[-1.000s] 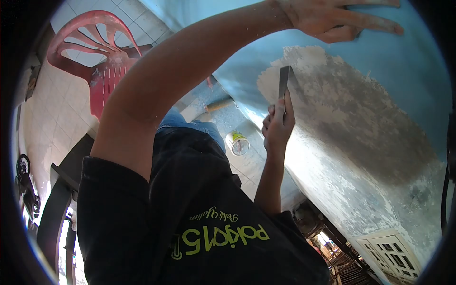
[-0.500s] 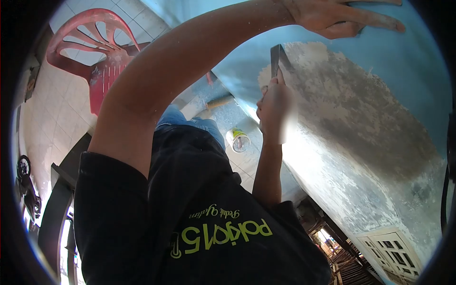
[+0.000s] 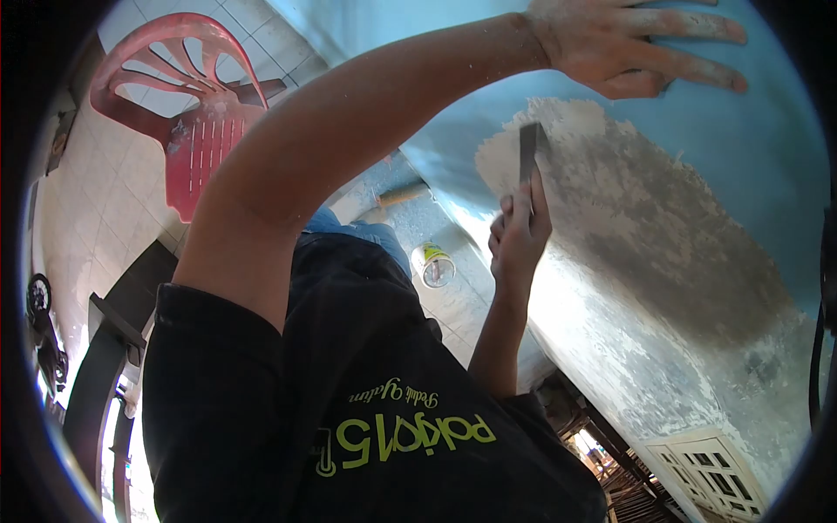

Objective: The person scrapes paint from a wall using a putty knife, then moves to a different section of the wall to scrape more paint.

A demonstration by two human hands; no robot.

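my right hand (image 3: 520,240), right of the frame's centre, is closed around a scraper (image 3: 528,152), its blade at the rough patch (image 3: 649,231). my left hand (image 3: 610,50), upper right, has its fingers spread against the blue wall (image 3: 758,157), gripping nothing visible. a tub (image 3: 425,256) sits mid-frame.

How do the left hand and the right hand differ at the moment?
The left hand has its fingers spread at the blue wall, while the right hand is closed around a flat tool.
The left hand is partly cut off by the picture's top edge; the right hand shows lower, in front of the rough patch.
Both hands are bare.
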